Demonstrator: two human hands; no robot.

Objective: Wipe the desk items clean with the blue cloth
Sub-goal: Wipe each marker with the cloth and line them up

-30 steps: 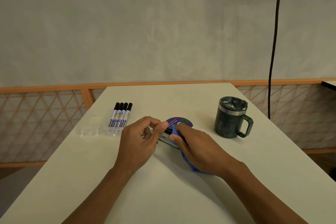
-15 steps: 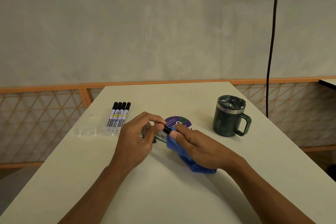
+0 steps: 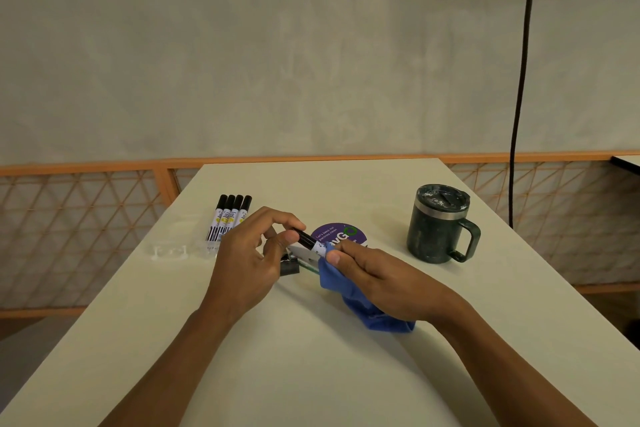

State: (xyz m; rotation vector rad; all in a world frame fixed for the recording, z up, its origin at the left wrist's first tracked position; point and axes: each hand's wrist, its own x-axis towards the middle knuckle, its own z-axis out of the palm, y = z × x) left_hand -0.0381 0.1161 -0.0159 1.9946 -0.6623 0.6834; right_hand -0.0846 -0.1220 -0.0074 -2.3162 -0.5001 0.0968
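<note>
My left hand (image 3: 246, 258) pinches the black cap end of a marker (image 3: 309, 241) above the white desk (image 3: 311, 374). My right hand (image 3: 375, 279) holds the blue cloth (image 3: 349, 291), wrapped round the marker's white barrel; the cloth's tail hangs down to the desk. Behind the marker lies a round purple coaster (image 3: 341, 235). A flat black-and-white item (image 3: 300, 255) lies under my hands, mostly hidden. Several more markers (image 3: 229, 218) lie side by side at the left. A dark green lidded mug (image 3: 440, 224) stands at the right.
A clear plastic marker package (image 3: 173, 251) lies at the desk's left edge. An orange lattice railing (image 3: 79, 222) runs behind and beside the desk. A black cable (image 3: 519, 97) hangs down the wall at the right.
My hands have drawn apart a little: the right hand with the cloth slid along the marker away from the left, baring the black cap and part of the white barrel.
</note>
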